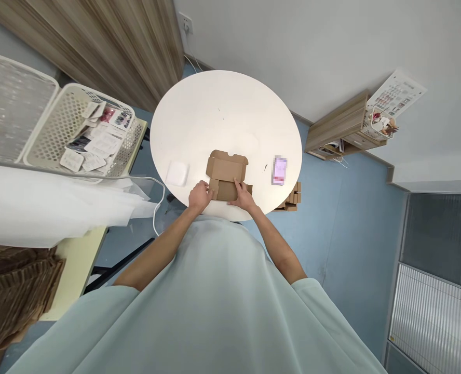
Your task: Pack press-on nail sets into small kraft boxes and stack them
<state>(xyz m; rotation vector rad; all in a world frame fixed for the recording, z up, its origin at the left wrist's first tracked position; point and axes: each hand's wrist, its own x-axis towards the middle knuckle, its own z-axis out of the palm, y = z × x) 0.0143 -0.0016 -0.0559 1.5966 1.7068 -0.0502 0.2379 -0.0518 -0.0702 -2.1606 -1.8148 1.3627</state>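
Observation:
A brown cardboard box (227, 169) stands partly folded near the front edge of a round white table (215, 104), its lid flap laid back away from me. At the box's left side, my left hand (201, 197) grips the wall, fingers curled. My right hand (242, 196) holds the right part, thumb laid over the inside and the other fingers curled at the front. To the left lies a small white packet (177, 173), apart from my hand. On the right of the table is a purple item (279, 170), blurred by pixels.
Left of the table, a white basket (47, 137) holds cards and packets, beside white sheets (51, 208) and stacked flat cardboard (16, 296). Small brown boxes (292, 200) sit below the table's right edge. A wooden shelf (337, 130) stands by the wall.

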